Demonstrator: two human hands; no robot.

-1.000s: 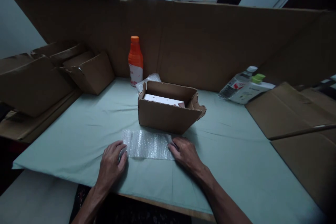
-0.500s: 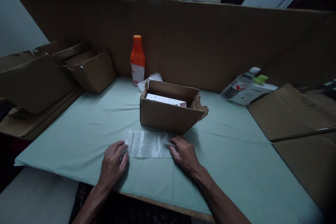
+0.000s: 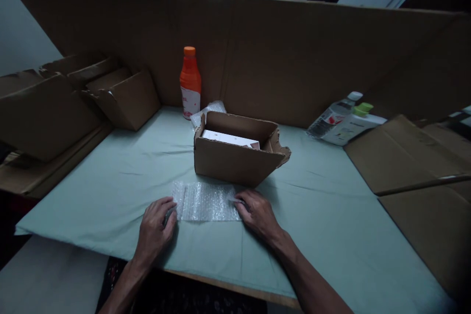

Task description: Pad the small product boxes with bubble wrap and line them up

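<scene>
A sheet of clear bubble wrap (image 3: 208,202) lies flat on the cloth-covered table, in front of an open cardboard box (image 3: 235,159). My right hand (image 3: 257,212) pinches its right end, where a bit of the edge is lifted between thumb and fingers. At the left end rests my left hand (image 3: 156,223), fingers curved and the thumb apart from them, with the fingertips at the wrap's edge. Inside the box stands a white carton (image 3: 230,139), mostly hidden by the front wall.
Behind the box are an orange bottle (image 3: 190,83) and more bubble wrap (image 3: 208,114). A clear bottle (image 3: 333,117) and a white bottle with green cap (image 3: 355,127) lean at the back right. Cardboard boxes (image 3: 134,100) line the left; cardboard (image 3: 408,157) lies right. A tall cardboard wall (image 3: 287,59) closes the back.
The view has shifted slightly. My left hand has moved a little to the left; my right hand keeps its pinch on the bubble wrap.
</scene>
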